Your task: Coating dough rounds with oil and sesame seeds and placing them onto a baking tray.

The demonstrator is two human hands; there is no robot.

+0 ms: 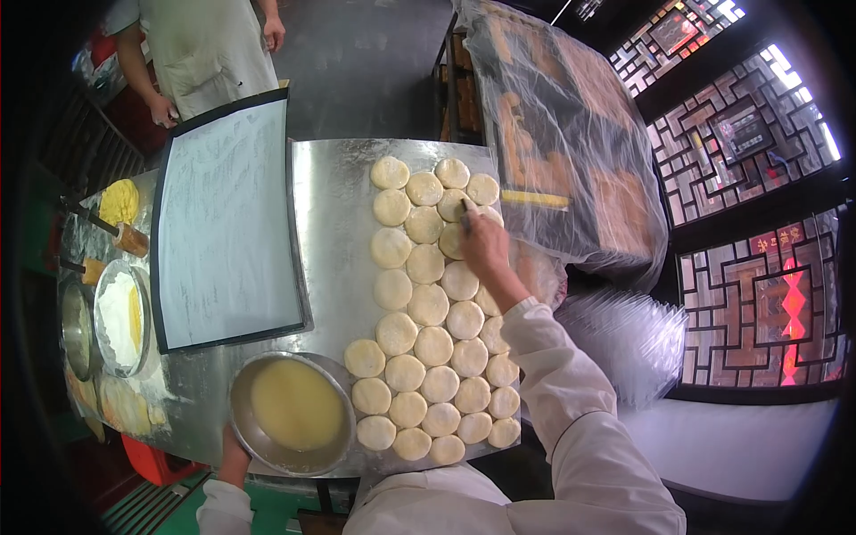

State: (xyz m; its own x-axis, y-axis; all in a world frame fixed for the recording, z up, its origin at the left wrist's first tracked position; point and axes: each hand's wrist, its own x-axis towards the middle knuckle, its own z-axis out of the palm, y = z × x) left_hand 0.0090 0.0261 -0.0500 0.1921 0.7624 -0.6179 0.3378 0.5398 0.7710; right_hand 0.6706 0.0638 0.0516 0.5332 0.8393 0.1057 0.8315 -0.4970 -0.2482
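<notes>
Rows of round, flat dough pieces (428,304) lie close together on the metal worktable (331,267). Over the far right part of these rows, my right hand (487,241) grips a small dark tool (466,208). Its tip is at one dough round; my fingers hide most of it, so its exact kind is unclear. Some of the far rounds look shiny. At the table's near edge, my left hand (235,456) holds the side of a metal bowl (338,435). Yellow liquid (294,404) fills part of that bowl.
A black-rimmed baking tray (227,227) lies left of the dough. Farther left are a bowl of white flour (120,328), rolling pins (130,239) and yellow dough (120,200). A plastic-covered rack (568,134) stands at the far right. Another person (200,53) stands beyond the tray.
</notes>
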